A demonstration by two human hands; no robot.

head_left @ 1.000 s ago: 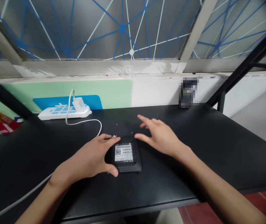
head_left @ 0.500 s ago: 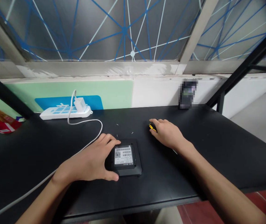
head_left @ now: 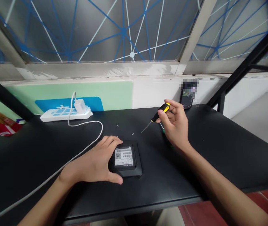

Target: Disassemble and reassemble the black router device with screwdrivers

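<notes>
A flat black device box (head_left: 137,157) lies on the desk with its white label facing up. Fingers at its far edge and thumb at the near edge, my left hand (head_left: 96,160) holds it from the left side. My right hand (head_left: 177,125) is closed around the black-and-yellow handle of a screwdriver (head_left: 161,112), raised above the desk. Its thin shaft points down and left, with the tip apart from the box. Partly hidden behind my right hand lies another slim tool with a green part (head_left: 162,127). Several tiny screws (head_left: 133,134) are scattered beyond the box.
At the back left, a white power strip (head_left: 65,114) carries a white charger (head_left: 80,106), whose cable (head_left: 82,152) runs beside my left arm. A red snack packet (head_left: 1,122) sits far left. One phone (head_left: 186,99) leans against the back wall. The black desk (head_left: 218,150) meets the wall behind.
My right hand has lifted the screwdriver off the desk and turned it so the shaft points down-left. The green tool has come into view. My left hand stays at the box.
</notes>
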